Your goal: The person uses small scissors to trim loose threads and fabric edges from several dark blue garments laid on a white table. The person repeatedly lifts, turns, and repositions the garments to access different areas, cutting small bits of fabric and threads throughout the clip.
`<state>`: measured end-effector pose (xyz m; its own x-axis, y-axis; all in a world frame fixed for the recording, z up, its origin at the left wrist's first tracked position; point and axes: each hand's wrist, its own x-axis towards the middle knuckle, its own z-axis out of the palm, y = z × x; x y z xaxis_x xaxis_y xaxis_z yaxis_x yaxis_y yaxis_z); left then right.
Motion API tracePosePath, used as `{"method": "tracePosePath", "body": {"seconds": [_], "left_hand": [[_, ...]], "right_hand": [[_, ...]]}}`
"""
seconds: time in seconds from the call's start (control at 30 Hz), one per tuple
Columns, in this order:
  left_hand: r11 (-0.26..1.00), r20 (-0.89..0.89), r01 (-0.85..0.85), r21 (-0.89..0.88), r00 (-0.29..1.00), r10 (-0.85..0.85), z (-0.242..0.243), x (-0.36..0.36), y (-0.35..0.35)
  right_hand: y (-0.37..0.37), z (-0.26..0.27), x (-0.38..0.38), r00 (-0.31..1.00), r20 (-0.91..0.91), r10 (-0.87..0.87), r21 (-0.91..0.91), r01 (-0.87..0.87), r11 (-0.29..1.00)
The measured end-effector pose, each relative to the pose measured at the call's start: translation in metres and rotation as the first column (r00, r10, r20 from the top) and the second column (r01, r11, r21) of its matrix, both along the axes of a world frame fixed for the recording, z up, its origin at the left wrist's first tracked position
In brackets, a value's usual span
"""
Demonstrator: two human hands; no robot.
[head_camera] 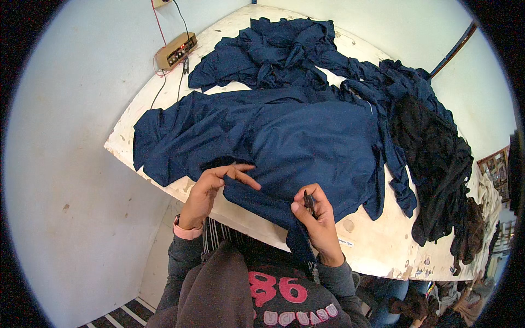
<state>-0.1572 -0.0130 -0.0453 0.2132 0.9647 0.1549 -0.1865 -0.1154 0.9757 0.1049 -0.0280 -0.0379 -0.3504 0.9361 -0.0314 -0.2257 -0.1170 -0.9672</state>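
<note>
A navy blue garment (311,139) lies spread with soft creases across the table in front of me. My left hand (207,190) is over its near left edge, fingers apart, next to a dark opening in the cloth. I see nothing clearly held in it. In my right hand (320,223) is a small dark tool (308,201), possibly thread snips, its pointed end up between thumb and fingers. A narrow strip of navy cloth (300,242) hangs over the table's near edge just below that hand.
More crumpled navy garments (287,49) lie at the back of the white table (381,258), whose paint is chipped. Black cloth (430,168) is heaped at the right. A tan electrical box (176,51) with wires is at the back left, beside the wall (74,164).
</note>
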Motion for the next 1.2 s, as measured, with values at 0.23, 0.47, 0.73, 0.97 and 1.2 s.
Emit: {"method": "tracePosePath", "body": {"seconds": [0.23,0.47,0.73,0.97,1.2], "left_hand": [[0.953,0.417,0.077,-0.292,0.907,0.054,-0.010,0.008,-0.020],[0.984,-0.180,-0.024,0.179,0.982,0.057,0.001,0.032,-0.020],[0.804,-0.763,-0.204,0.559,0.253,0.595,-0.023,0.040,0.038],[0.792,-0.214,-0.101,0.603,0.935,0.283,-0.006,0.095,0.012],[0.286,-0.737,0.932,0.223,0.353,-0.576,0.079,0.158,-0.075]], "right_hand": [[-0.001,0.005,0.005,0.997,0.061,-0.048,0.017,0.047,0.999],[-0.010,0.035,0.021,0.977,0.158,-0.141,0.117,0.123,0.985],[-0.098,0.091,0.215,0.560,0.748,-0.356,0.420,0.014,0.907],[-0.042,0.069,0.202,0.587,0.522,-0.619,0.755,0.021,0.656],[-0.002,0.010,0.123,0.587,0.776,-0.233,0.399,-0.170,0.901]]}}
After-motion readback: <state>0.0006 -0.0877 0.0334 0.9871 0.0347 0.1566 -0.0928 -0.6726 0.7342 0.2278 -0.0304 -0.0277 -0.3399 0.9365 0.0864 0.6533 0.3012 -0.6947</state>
